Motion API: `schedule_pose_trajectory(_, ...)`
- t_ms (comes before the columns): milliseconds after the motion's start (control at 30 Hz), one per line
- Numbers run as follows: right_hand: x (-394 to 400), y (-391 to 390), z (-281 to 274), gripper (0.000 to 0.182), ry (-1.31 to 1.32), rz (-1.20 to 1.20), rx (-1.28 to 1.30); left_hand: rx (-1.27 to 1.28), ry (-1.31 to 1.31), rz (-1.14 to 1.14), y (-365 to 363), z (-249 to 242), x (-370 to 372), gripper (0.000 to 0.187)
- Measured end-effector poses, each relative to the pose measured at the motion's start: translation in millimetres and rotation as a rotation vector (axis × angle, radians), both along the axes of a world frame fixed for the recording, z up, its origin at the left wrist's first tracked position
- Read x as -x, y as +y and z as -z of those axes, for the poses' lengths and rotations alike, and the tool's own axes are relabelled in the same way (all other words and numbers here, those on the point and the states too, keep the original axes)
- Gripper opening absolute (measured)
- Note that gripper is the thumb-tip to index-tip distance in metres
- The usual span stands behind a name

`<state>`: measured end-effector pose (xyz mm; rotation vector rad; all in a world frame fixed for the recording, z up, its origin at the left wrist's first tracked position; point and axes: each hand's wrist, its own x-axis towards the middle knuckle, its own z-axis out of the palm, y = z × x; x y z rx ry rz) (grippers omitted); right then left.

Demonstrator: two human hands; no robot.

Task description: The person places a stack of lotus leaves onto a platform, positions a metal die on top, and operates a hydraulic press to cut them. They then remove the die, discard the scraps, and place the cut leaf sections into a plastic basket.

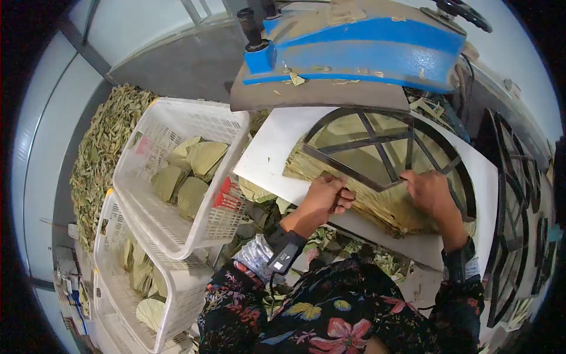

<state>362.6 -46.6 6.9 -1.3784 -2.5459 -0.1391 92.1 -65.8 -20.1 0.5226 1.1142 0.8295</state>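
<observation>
A fan-shaped black metal cutting die (346, 143), with several crossbars, lies over a thick stack of dried leaves (383, 206) on a white board (268, 159). My right hand (429, 190) is closed around the die's near right bar. At the front left edge of the leaves is my left hand (329, 197), its fingers curled inward against the leaf edges. What those fingers hold, if anything, is hidden. The leaf ends stick out raggedly past the die toward me.
A blue press machine (371, 50) overhangs the board's far side. White plastic baskets (177, 245) with cut leaf pieces (193, 196) are stacked at left, beside a heap of loose leaves (106, 153). More black metal frames (512, 194) stand at right. Leaf scraps lie below the board.
</observation>
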Motion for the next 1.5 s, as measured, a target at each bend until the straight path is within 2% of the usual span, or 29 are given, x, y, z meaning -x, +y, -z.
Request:
schedule_pose_trajectory(133,3,-4,-7,0.017,0.000,0.002,0.002,-0.026,0.088,-0.016,-6,-3,-5,0.021)
schedule_pose_trajectory(233,1,-3,-3,0.016,-0.063,-0.002,-0.005,-0.036,0.063,-0.038,-7,1,-6,0.020)
schedule_pose_trajectory(433,2,-4,3,0.011,0.027,-0.073,-0.070,-0.083,0.004,-0.079,-10,0,-7,0.024)
schedule_pose_trajectory(600,3,-7,12,0.014,-0.121,-0.084,-0.146,-0.049,-0.029,-0.036,-8,1,-3,0.023)
schedule_pose_trajectory(733,8,-12,0,0.016,-0.174,-0.017,-0.012,-0.008,-0.077,0.012,-10,3,5,0.022)
schedule_pose_trajectory(833,19,-21,-25,0.023,-0.048,-0.057,-0.054,-0.105,-0.138,-0.011,-31,2,17,0.020)
schedule_pose_trajectory(900,27,-27,-40,0.027,0.128,-0.013,-0.054,-0.119,-0.100,0.148,-47,5,26,0.017)
schedule_pose_trajectory(933,37,-36,-51,0.027,0.119,-0.010,-0.049,-0.087,-0.073,0.151,-54,2,25,0.017)
schedule_pose_trajectory(1000,59,-62,-67,0.025,-0.090,-0.035,0.141,-0.099,-0.115,0.129,-63,12,26,0.017)
schedule_pose_trajectory(1033,66,-68,-63,0.025,-0.098,-0.031,0.145,-0.118,-0.149,0.105,-66,15,26,0.018)
schedule_pose_trajectory(1100,77,-74,-51,0.021,-0.274,0.012,0.171,-0.124,-0.159,0.148,-69,18,26,0.017)
schedule_pose_trajectory(1233,73,-64,-41,0.015,-0.298,0.092,0.233,-0.132,-0.153,0.295,-74,24,20,0.016)
schedule_pose_trajectory(1333,74,-62,-38,0.011,-0.288,0.168,0.168,-0.151,-0.156,0.342,-78,20,12,0.017)
schedule_pose_trajectory(1500,79,-68,-34,0.015,-0.352,0.078,0.029,-0.222,-0.186,0.343,-85,19,-1,0.020)
